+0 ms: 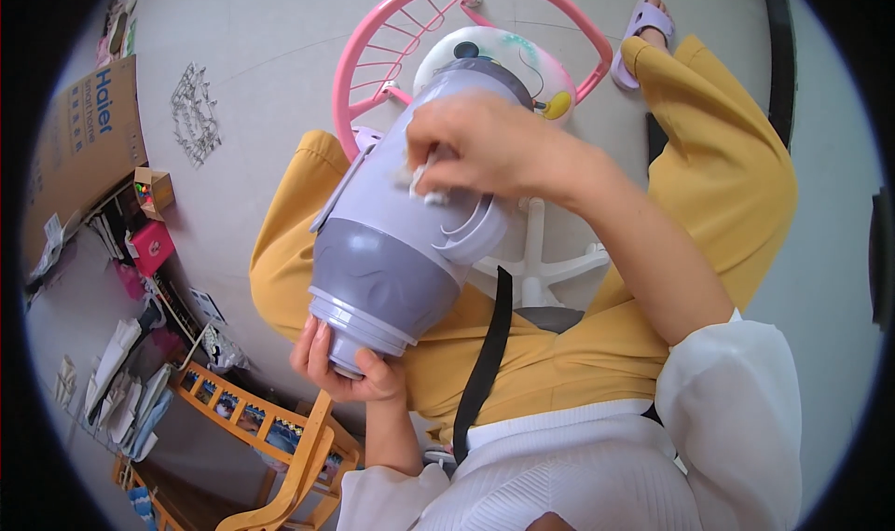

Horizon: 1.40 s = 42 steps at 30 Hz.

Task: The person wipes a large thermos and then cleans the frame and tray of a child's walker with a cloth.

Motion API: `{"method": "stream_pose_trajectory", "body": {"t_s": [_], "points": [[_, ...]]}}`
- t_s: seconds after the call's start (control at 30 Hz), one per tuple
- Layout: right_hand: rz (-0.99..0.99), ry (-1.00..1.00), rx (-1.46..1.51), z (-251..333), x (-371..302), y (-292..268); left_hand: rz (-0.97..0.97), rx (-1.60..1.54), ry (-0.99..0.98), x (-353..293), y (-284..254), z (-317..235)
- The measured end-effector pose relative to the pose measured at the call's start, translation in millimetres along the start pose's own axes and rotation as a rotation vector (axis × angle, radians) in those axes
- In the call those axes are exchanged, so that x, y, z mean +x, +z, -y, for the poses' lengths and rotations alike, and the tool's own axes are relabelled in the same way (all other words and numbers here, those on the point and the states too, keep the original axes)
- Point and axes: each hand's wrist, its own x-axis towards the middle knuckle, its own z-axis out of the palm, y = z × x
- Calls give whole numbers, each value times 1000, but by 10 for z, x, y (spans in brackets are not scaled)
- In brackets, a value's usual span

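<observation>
The left hand grips a cylindrical lilac-and-grey plastic flask. The right hand pinches a crumpled white wad against it.

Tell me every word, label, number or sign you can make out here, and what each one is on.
I don't copy printed wording, but here's where it stands.
Cardboard box: large blue lettering, clear, with smaller blue characters alongside.
Small white card: marks too small to read.
Purple container: no lettering I can make out.
</observation>
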Motion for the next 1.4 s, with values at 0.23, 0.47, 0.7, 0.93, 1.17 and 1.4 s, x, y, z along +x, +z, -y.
{"method": "stream_pose_trajectory", "body": {"t_s": [0.23,0.47,0.7,0.93,1.17,1.4], "points": [[50,-55,-16,94,9,81,-4,0,6,-11,-1,0],[73,-45,-39,89,-32,109,-11,-29,-10,-25,3,1],[121,44,2,103,-53,48,-2,-4,12,-26,12,-11],[193,-103,29,106,8,53,10,42,1,-12,-22,-17],[-195,-9,38,-162,201,145,-10,-5,12,-43,20,-29],[195,-80,319,-36,-75,-3,-18,5,-1,-31,5,-30]]}}
